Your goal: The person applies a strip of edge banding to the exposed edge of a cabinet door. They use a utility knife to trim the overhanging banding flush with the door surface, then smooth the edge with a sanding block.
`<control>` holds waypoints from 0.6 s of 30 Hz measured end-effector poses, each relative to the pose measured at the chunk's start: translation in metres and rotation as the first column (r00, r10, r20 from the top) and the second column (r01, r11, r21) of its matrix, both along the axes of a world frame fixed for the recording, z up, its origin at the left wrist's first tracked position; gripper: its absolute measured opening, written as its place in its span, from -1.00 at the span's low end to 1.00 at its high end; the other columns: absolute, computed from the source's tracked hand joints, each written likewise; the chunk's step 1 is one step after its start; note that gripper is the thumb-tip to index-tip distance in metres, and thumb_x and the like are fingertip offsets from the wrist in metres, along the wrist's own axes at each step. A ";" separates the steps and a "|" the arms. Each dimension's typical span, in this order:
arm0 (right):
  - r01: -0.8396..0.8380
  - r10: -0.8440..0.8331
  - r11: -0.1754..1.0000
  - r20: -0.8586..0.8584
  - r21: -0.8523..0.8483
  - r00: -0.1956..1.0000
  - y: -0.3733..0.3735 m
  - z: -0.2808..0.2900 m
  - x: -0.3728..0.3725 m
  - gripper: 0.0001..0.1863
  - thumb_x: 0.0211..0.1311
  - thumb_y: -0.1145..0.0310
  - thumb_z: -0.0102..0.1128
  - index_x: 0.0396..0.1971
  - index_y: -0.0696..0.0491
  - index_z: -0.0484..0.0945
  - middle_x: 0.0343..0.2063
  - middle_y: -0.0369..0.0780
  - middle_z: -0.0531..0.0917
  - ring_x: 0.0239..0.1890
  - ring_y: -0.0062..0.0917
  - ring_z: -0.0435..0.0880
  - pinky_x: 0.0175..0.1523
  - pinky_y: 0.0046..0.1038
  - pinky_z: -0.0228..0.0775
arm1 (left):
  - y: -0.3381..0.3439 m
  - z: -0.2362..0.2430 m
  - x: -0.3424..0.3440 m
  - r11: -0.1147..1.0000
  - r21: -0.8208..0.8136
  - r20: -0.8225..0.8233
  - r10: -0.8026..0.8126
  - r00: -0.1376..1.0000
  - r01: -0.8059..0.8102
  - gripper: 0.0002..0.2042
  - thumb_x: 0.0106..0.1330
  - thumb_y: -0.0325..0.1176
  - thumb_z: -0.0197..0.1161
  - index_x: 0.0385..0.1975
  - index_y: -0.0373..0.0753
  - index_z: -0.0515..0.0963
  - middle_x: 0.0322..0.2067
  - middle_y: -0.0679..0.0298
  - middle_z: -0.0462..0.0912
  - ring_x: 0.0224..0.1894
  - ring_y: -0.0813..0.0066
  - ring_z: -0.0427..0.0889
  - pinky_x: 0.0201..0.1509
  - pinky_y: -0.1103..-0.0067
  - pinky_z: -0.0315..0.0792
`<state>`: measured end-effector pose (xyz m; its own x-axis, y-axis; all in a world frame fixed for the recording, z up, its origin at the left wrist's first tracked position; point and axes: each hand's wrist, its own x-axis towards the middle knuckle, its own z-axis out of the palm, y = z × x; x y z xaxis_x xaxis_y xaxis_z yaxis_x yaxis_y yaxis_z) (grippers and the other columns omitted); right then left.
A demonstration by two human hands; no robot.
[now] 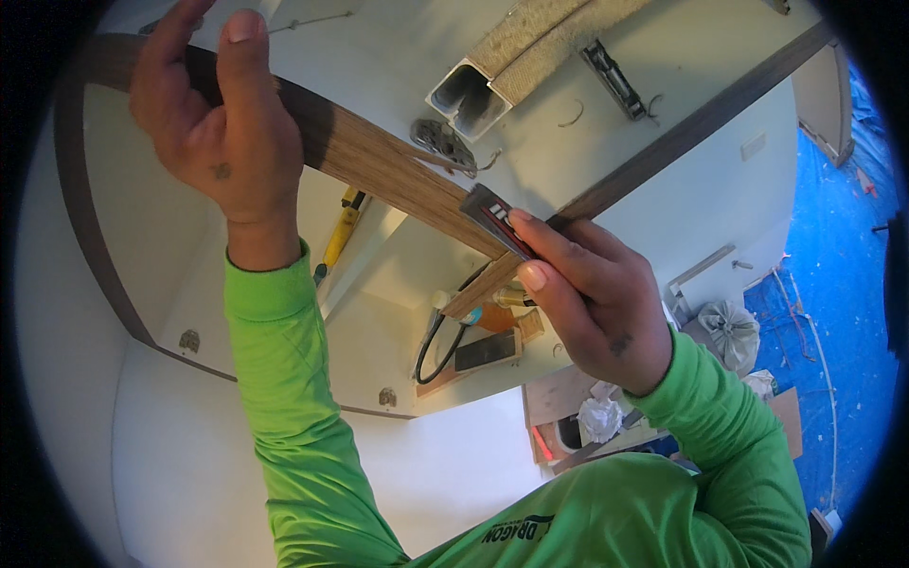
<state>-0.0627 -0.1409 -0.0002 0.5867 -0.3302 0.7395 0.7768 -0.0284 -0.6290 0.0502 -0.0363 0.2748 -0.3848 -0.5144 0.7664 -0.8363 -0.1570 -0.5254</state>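
My left hand [222,133] is at the upper left with thumb and fingers apart, over a brown wood-grain edge strip [379,170]. No object shows in it, and some fingertips run out of view. Between thumb and index finger of my right hand [597,293] is a small flat dark scraper-like piece [497,220] with a red edge. Its broad end lies against the strip, close to where a second brown strip [701,114] meets it at an angle. I cannot make out exactly what kind of tool the piece is.
On the pale surface beyond lie a carpet-covered hollow bar [540,47], a black metal fitting [614,79] and a grey tangled bundle [442,142]. A yellow tool [341,230] and a dark block [488,350] sit below the strip. Blue sheeting [833,284] spreads at right.
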 end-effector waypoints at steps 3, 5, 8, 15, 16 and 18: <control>0.029 -0.030 1.000 0.024 0.012 0.999 -0.003 0.002 -0.001 -0.62 0.42 0.40 0.29 0.18 0.17 0.63 -0.41 -0.08 0.58 -0.49 -0.30 0.59 -0.34 -0.34 0.43 | -0.009 0.004 0.000 1.000 -0.005 0.063 -0.018 0.998 0.018 -0.70 0.46 -0.39 0.34 0.13 -0.33 0.61 -0.10 0.26 0.68 -0.27 0.72 0.54 -0.16 0.73 0.42; 0.017 -0.017 1.000 0.016 0.019 1.000 0.001 0.001 0.000 -0.62 0.42 0.41 0.29 0.18 0.17 0.63 -0.42 -0.09 0.58 -0.49 -0.31 0.59 -0.35 -0.35 0.42 | -0.003 0.004 0.000 1.000 -0.018 0.085 0.005 0.996 -0.003 -0.70 0.46 -0.38 0.34 0.12 -0.33 0.61 -0.09 0.25 0.68 -0.28 0.72 0.55 -0.16 0.73 0.44; 0.020 -0.021 0.999 0.019 0.031 1.000 0.000 0.002 0.000 -0.62 0.42 0.41 0.29 0.19 0.16 0.63 -0.44 -0.10 0.56 -0.51 -0.33 0.56 -0.36 -0.35 0.42 | -0.003 0.004 0.001 0.999 -0.027 0.108 0.026 0.994 -0.023 -0.69 0.46 -0.36 0.35 0.13 -0.32 0.61 -0.06 0.24 0.67 -0.26 0.71 0.56 -0.14 0.73 0.46; 0.038 -0.037 0.999 0.020 -0.020 0.999 0.002 0.003 -0.002 -0.60 0.41 0.41 0.29 0.20 0.17 0.62 -0.51 -0.14 0.50 -0.56 -0.37 0.47 -0.41 -0.34 0.36 | 0.004 0.004 0.003 0.997 -0.040 0.111 0.068 0.991 -0.064 -0.68 0.46 -0.32 0.36 0.13 -0.29 0.62 0.01 0.21 0.65 -0.18 0.67 0.61 -0.08 0.73 0.51; 0.037 -0.037 0.999 0.024 -0.016 0.999 0.001 0.003 -0.002 -0.60 0.41 0.41 0.30 0.20 0.17 0.62 -0.51 -0.13 0.49 -0.56 -0.37 0.47 -0.41 -0.34 0.35 | 0.002 0.003 0.002 0.997 -0.044 0.095 0.061 0.994 -0.057 -0.68 0.46 -0.31 0.36 0.13 -0.29 0.62 0.02 0.21 0.64 -0.14 0.66 0.61 -0.06 0.72 0.51; 0.037 -0.036 0.999 0.028 -0.014 0.999 -0.002 0.008 -0.002 -0.60 0.40 0.41 0.30 0.20 0.17 0.62 -0.52 -0.13 0.49 -0.56 -0.37 0.47 -0.41 -0.33 0.35 | -0.002 0.001 0.000 0.998 -0.054 0.063 0.045 0.997 -0.042 -0.67 0.46 -0.29 0.37 0.14 -0.28 0.62 0.05 0.21 0.63 -0.08 0.63 0.62 -0.03 0.71 0.52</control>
<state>-0.0644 -0.1434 0.0074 0.5539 -0.3401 0.7599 0.7920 -0.0660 -0.6069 0.0502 -0.0383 0.2756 -0.4121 -0.4914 0.7673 -0.7931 -0.2210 -0.5676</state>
